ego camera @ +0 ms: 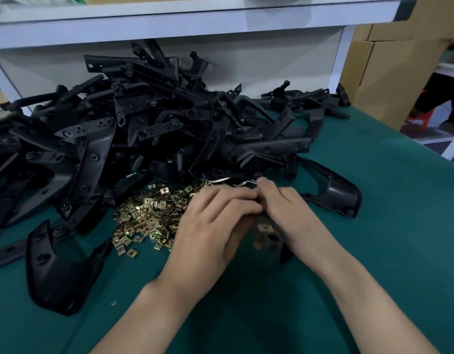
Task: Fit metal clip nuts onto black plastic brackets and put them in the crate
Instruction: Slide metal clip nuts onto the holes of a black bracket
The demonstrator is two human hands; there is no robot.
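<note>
Left hand: our left hand (pixel 215 221) lay at the centre of the frame, its fingers curled over the top of a small black plastic bracket (pixel 272 240) and its fingertips meeting the right hand
Right hand: our right hand (pixel 289 213) came in from the lower right, its fingers bent round the far end of the same bracket; the two hands were together on it, both motion-blurred
Held bracket: it sat low between our palms, just above the mat, mostly hidden
Fitted nut: one brass-coloured square metal clip nut (pixel 265 228) showed on the held bracket, in the gap between our hands
Loose nuts: a heap of brass-coloured clip nuts (pixel 146 215) spread over the mat just left of our left hand
Bracket pile: a large heap of black plastic brackets (pixel 144 123) filled the left and middle of the frame, behind the nuts
Lone brackets: a curved black bracket (pixel 57 274) lay at lower left, another curved bracket (pixel 335 198) just right of our right hand
Table: dark green mat (pixel 387 251)
Background: white shelf (pixel 195 24) along the top, brown cardboard boxes (pixel 389 60) at upper right
</note>
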